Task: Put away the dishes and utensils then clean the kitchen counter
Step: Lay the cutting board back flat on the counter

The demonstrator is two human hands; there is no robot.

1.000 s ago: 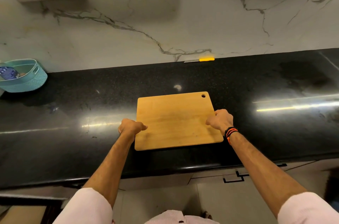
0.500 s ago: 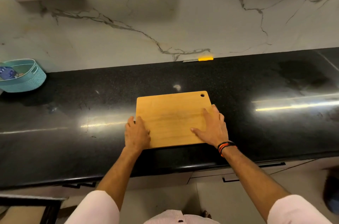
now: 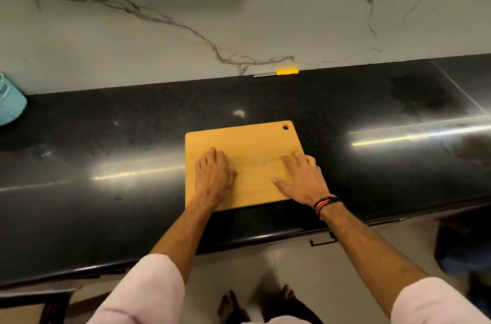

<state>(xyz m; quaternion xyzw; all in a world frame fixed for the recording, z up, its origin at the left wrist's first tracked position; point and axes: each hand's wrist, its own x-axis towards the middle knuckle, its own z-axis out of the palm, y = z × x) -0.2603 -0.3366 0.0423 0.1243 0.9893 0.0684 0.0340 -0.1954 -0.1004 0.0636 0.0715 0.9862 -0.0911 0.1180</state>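
Note:
A wooden cutting board with a hole in its far right corner lies flat on the black counter, near the front edge. My left hand rests palm down on the board's left part, fingers straight. My right hand lies flat on the board's right part, fingers spread, with a dark and orange band on the wrist. A knife with a yellow handle lies against the marble wall at the back of the counter, well beyond both hands.
A light blue basket stands at the far left of the counter. The marble backsplash rises behind. Below the counter edge are drawer fronts and a tiled floor with bare feet.
Both hands let go of the board's side edges and moved onto its top, now lying flat. The board stayed in place on the counter. The view tilted down a little.

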